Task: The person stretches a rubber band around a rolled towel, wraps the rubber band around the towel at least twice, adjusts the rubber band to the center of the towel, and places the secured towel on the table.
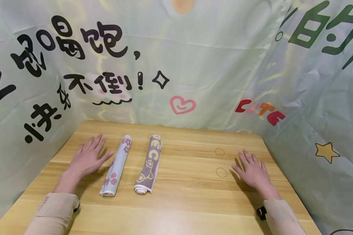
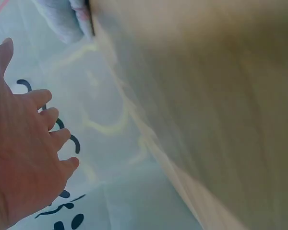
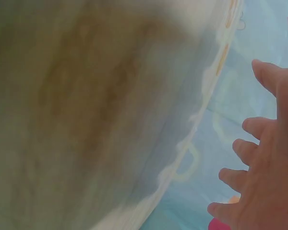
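My left hand (image 1: 88, 159) is at the left of the wooden table, fingers spread, holding nothing. Just right of it lies a rolled light-blue towel (image 1: 117, 166) with pink flowers. Beside that lies a rolled mauve towel (image 1: 149, 164) with cream letters and a cartoon figure, its white edge at the near end. Over at the right side my right hand (image 1: 253, 171) has its fingers spread and is empty, close to two thin rubber bands (image 1: 221, 168). In the wrist views the left hand (image 2: 26, 148) and right hand (image 3: 266, 158) show bare palms.
The wooden table (image 1: 188, 202) has a rear edge against a printed cloth backdrop (image 1: 217, 71). More cloth hangs along the left and right sides. A dark cable (image 1: 345, 231) shows at the lower right corner.
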`<move>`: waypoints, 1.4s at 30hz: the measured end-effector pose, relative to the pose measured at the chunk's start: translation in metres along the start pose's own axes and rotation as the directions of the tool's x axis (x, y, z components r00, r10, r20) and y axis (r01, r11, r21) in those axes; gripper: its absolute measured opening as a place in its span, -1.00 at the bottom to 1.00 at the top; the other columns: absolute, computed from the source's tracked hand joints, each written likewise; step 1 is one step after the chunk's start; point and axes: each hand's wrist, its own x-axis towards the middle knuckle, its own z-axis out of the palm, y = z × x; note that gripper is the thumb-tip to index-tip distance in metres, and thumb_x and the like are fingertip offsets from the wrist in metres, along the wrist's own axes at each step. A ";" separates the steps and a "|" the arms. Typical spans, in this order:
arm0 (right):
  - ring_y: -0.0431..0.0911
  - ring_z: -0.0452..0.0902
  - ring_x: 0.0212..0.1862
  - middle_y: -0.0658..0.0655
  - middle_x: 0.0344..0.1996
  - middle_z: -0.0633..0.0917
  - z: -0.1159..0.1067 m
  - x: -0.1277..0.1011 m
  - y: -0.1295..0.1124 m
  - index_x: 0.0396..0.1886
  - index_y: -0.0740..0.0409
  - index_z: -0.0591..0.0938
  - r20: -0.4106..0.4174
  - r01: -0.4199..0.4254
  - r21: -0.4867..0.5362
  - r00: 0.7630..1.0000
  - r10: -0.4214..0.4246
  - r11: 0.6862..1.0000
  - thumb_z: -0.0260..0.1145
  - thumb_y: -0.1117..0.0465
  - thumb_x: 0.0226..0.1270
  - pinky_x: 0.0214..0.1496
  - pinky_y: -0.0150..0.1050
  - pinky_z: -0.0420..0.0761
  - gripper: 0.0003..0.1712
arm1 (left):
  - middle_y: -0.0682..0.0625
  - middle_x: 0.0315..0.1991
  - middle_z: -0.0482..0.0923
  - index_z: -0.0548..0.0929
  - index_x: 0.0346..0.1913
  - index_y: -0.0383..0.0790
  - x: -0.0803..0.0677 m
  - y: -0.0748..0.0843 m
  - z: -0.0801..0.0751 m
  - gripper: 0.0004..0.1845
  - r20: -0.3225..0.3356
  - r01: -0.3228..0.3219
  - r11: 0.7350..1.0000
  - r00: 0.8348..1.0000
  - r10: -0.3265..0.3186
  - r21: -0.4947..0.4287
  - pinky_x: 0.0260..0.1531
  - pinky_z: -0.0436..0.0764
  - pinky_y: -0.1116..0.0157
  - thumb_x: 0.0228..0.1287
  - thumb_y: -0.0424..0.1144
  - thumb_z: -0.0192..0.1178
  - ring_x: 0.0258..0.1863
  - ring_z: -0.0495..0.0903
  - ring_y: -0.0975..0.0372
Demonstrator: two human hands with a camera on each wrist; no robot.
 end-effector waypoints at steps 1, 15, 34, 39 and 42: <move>0.51 -0.12 0.56 0.38 0.64 0.02 0.000 0.000 0.000 0.66 0.25 0.12 -0.001 0.001 0.000 1.000 -0.001 1.000 0.06 -0.36 0.57 0.40 0.63 -0.14 0.01 | -0.22 0.69 -0.35 -0.03 0.66 -0.30 0.001 0.002 -0.001 -0.03 -0.002 -0.002 1.000 1.000 0.002 -0.004 0.47 -0.30 -0.40 0.55 0.39 -0.19 0.61 -0.20 -0.32; 0.43 0.02 0.55 0.36 0.62 0.13 -0.004 -0.001 -0.009 0.66 0.22 0.15 -0.103 0.067 0.018 0.993 -0.065 0.998 0.02 -0.32 0.62 0.43 0.54 0.04 -0.07 | -0.08 0.69 -0.42 -0.17 0.69 -0.15 0.023 0.053 -0.022 -0.09 -0.075 -0.063 0.998 0.995 0.061 -0.015 0.54 -0.33 -0.28 0.59 0.34 -0.21 0.65 -0.31 -0.18; 0.17 0.66 0.06 0.18 0.02 0.69 0.002 -0.003 -0.043 0.02 0.22 0.72 -0.278 0.418 0.113 0.884 -0.375 0.901 0.53 0.24 0.31 0.05 0.18 0.67 -0.68 | -0.07 0.71 -0.25 -0.01 0.67 -0.22 0.073 0.148 -0.014 -0.09 -0.082 -0.211 0.969 0.976 0.202 -0.125 0.57 -0.02 -0.19 0.53 0.12 0.15 0.64 -0.05 -0.09; 0.03 0.69 -0.08 0.05 -0.12 0.70 0.010 0.001 -0.042 -0.14 0.14 0.75 -0.256 0.502 0.095 0.847 -0.466 0.859 0.56 0.33 0.23 -0.04 0.06 0.71 -0.78 | -0.06 0.70 -0.20 0.00 0.68 -0.18 0.089 0.151 -0.002 -0.12 -0.028 -0.231 0.953 0.973 0.230 -0.195 0.55 0.11 -0.15 0.53 0.07 0.18 0.62 0.04 -0.13; -0.01 0.69 -0.11 0.03 -0.15 0.71 0.014 0.002 -0.041 -0.18 0.10 0.75 -0.215 0.515 0.092 0.846 -0.488 0.852 0.58 0.33 0.21 -0.05 0.02 0.72 -0.79 | -0.11 0.69 -0.19 0.00 0.67 -0.24 0.097 0.151 0.004 -0.12 0.026 -0.237 0.948 0.968 0.248 -0.212 0.56 0.10 -0.11 0.54 0.04 0.18 0.62 0.02 -0.13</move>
